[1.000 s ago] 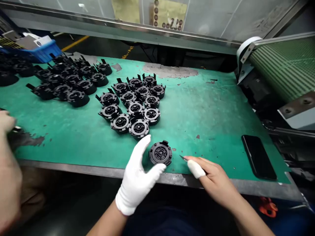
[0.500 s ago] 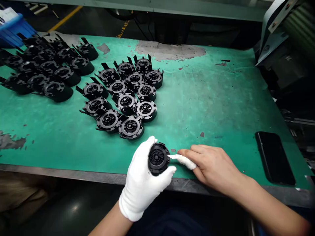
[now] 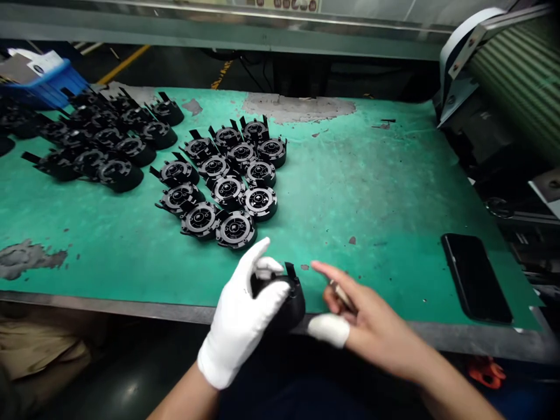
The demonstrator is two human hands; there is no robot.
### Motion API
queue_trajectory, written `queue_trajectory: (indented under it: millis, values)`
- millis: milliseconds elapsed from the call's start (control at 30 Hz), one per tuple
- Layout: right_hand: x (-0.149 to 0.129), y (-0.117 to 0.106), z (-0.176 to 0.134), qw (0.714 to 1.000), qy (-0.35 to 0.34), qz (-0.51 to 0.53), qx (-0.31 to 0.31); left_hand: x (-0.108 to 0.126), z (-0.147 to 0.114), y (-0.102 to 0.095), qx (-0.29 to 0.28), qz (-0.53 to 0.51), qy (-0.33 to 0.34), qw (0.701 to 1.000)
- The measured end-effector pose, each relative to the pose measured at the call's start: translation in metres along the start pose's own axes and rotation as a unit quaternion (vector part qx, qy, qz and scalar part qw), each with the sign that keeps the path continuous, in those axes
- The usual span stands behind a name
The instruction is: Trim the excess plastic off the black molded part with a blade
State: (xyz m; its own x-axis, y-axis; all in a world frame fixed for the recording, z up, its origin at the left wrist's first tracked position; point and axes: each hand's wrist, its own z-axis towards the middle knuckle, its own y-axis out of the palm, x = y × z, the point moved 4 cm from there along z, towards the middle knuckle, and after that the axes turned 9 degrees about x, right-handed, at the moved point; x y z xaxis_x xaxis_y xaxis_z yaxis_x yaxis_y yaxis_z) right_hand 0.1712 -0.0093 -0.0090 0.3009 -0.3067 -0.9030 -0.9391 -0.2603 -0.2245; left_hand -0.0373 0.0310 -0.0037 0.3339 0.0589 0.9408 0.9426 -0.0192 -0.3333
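My left hand (image 3: 238, 309), in a white glove, is closed around a round black plastic housing (image 3: 294, 303) above the table's front edge. The housing is tilted so its side wall and one upright tab show; the glove hides part of it. Just right of it is my right hand (image 3: 363, 318), bare except for a white cover on the thumb. Its index finger points out and the thumb is apart, while the other fingers curl around a small knife (image 3: 343, 296), its blade mostly hidden. Similar black housings (image 3: 236, 228) stand grouped beyond my hands.
A second cluster of black housings (image 3: 118, 174) stands at the left on the green tabletop (image 3: 350, 192), near a blue bin (image 3: 56, 84). A black phone (image 3: 476, 279) lies at the right. Green ribbed machinery (image 3: 520, 76) overhangs the far right corner. Something orange (image 3: 486, 371) sits below the edge.
My left hand has turned the housing from face-up onto a tilt. My right hand has drawn the blade away from its rim, with index finger and thumb now spread. The view has shifted slightly.
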Motion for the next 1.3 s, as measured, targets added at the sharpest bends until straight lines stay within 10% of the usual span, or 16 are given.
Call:
queue_trajectory:
  millis: [133,333,500,767,1300]
  values:
    - [0.002,0.054,-0.025,0.980,0.031,0.192,0.046,0.015,-0.019,-0.008,-0.094,-0.029,-0.071,0.993]
    - [0.019,0.092,-0.050,0.923,0.071,0.355,0.134,0.007,-0.061,-0.008,-0.037,0.126,0.092,0.987]
    - [0.061,0.082,-0.079,0.933,0.143,0.275,0.185,-0.008,-0.054,-0.005,-0.001,0.210,0.168,0.963]
    - [0.073,0.066,-0.073,0.942,0.178,0.251,0.133,-0.006,-0.053,0.009,-0.100,0.298,0.192,0.930]
    - [0.079,0.067,-0.056,0.971,0.102,0.205,0.073,-0.018,-0.058,0.011,-0.092,0.279,0.238,0.926]
